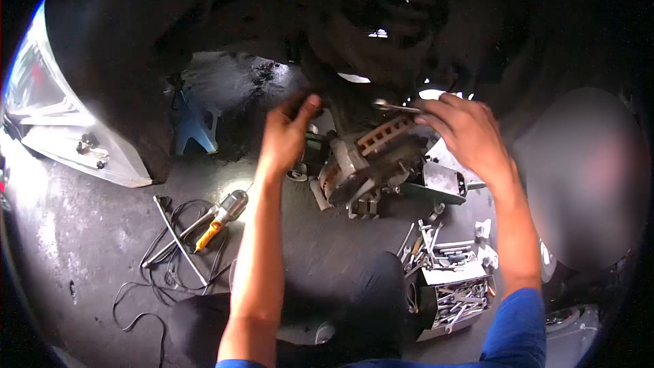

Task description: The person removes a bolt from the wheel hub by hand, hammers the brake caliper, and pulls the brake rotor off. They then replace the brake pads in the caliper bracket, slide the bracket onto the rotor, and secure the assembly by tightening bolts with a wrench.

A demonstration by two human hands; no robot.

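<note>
A rusty brake disc and caliper assembly (351, 163) hangs under the dark vehicle body in the middle of the view. My right hand (460, 126) is closed round the end of a metal wrench (395, 106), which points left above the slotted edge of the disc. Up and left of the assembly, my left hand (289, 129) is raised beside the dark suspension parts, its thumb pointing up. Its other fingers are in shadow, and what they touch, if anything, is hidden.
An open toolbox (426, 307) full of wrenches stands at the lower right. On the floor at left lie a yellow-handled work lamp (211, 232), its cable and a cross-shaped wheel wrench (180, 242). A blue stand (194, 126) is behind; a green jack (439, 187) sits at right.
</note>
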